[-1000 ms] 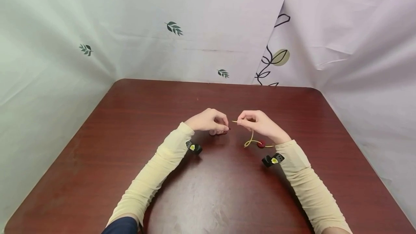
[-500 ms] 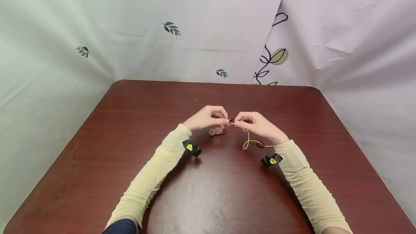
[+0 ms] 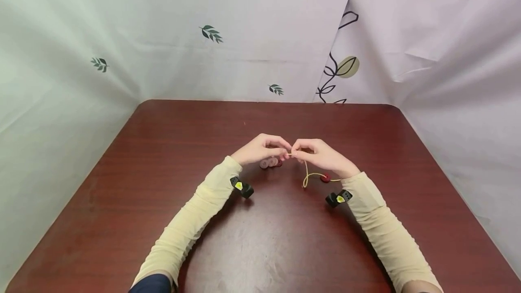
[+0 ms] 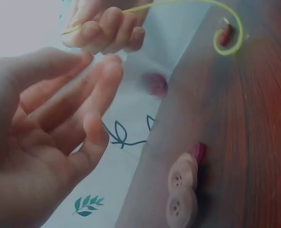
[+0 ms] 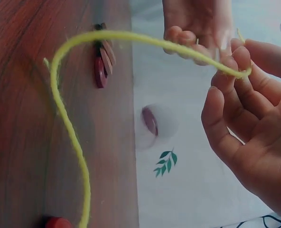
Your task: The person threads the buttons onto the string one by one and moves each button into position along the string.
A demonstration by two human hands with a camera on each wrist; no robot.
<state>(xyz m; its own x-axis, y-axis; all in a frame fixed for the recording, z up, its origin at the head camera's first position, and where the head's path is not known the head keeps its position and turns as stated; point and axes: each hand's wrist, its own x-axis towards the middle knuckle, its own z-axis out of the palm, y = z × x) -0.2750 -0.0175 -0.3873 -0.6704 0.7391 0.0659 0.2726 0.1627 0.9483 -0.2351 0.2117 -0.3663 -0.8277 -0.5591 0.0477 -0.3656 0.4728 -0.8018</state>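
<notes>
Your right hand (image 3: 321, 157) has its fingertips (image 5: 235, 57) curled in and pinched on the yellow cord (image 5: 74, 133) just short of its free end, so that only a short stiff tip pokes out toward 9 o'clock, which looks like the sensible way to keep a limp strand aimed. Your left hand (image 3: 262, 149) meets it fingertip to fingertip at the table's middle; its fingers (image 4: 90, 83) are bent and close together at the tips, and in the left wrist view a small dark red button (image 4: 155, 84) shows blurred just past them, but whether those fingers actually have hold of it I cannot tell (the head view hides the contact behind the knuckles). From the pinch, the cord drops toward 6 o'clock, loops on the table (image 3: 163, 157) and runs off toward 3 o'clock under your right wrist, with one red button (image 3: 325, 177) sitting on it, apparently already strung and lying where the slack lets it rest. Just below your left fingertips, at about 7 o'clock from where the hands meet, a small row of buttons (image 3: 270, 162) lies overlapping, pale ones with a darker red one at the end, near enough to be picked from without moving the arm. Both forearms wear cream sleeves (image 3: 191, 220) with a small black camera (image 3: 242, 187) strapped at each wrist, and leaf-print curtains (image 3: 211, 33) wall in the table on three sides.
</notes>
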